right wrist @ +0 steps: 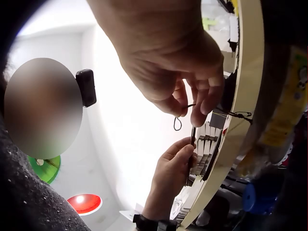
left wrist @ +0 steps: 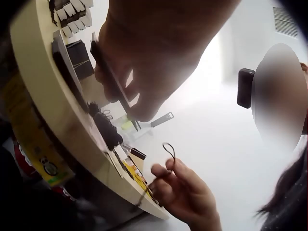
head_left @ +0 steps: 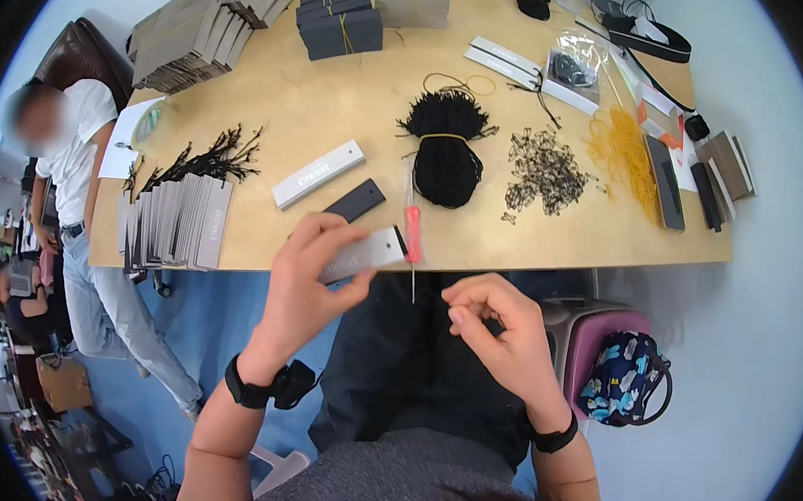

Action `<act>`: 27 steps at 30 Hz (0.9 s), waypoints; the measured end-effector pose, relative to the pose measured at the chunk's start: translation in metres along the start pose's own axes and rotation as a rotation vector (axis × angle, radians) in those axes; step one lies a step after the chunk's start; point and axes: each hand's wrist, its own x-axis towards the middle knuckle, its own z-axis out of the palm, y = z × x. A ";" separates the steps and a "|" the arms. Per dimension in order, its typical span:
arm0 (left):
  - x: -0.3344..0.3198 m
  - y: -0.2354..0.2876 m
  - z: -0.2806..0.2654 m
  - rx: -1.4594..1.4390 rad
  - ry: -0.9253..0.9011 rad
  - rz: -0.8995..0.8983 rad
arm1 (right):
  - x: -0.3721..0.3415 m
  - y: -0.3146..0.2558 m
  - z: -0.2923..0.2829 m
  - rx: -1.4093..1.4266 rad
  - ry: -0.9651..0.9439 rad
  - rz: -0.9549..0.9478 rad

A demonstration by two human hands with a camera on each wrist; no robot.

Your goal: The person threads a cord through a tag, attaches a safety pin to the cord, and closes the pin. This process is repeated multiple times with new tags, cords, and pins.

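Observation:
My left hand (head_left: 312,268) holds a flat grey hang tag (head_left: 383,246) with printed lettering, a small hole and a dark edge at one end, between thumb and fingers over the table's front edge. In the left wrist view the tag (left wrist: 109,72) appears thin, edge-on. Right of it, my right hand (head_left: 498,327) pinches a thin black cord, whose small loop (left wrist: 168,148) stands out from the fingertips; the rest of the cord trails behind the hand. A red-handled tool (head_left: 412,233) with a thin metal shaft lies between the hands, its tip past the table edge.
Nearby lie a dark block (head_left: 356,201), a pale stack of tags (head_left: 318,175), a banded black cord bundle (head_left: 449,165) and small black pins (head_left: 545,172). Corded tags (head_left: 175,224) stand at left, yellow rubber bands (head_left: 622,159) at right. A seated person (head_left: 84,135) is beyond the left edge.

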 end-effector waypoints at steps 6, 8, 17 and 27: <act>-0.036 0.013 0.020 -0.166 -0.067 -0.075 | 0.003 0.014 0.016 -0.060 0.050 -0.016; -0.044 0.015 0.028 -0.198 -0.067 -0.087 | 0.001 0.013 0.024 -0.130 0.047 -0.014; -0.059 0.008 0.032 -0.406 -0.153 -0.374 | -0.008 0.022 0.032 -0.213 0.041 -0.129; -0.053 -0.001 0.046 -0.617 -0.212 -0.453 | -0.017 0.021 0.011 0.040 0.202 0.132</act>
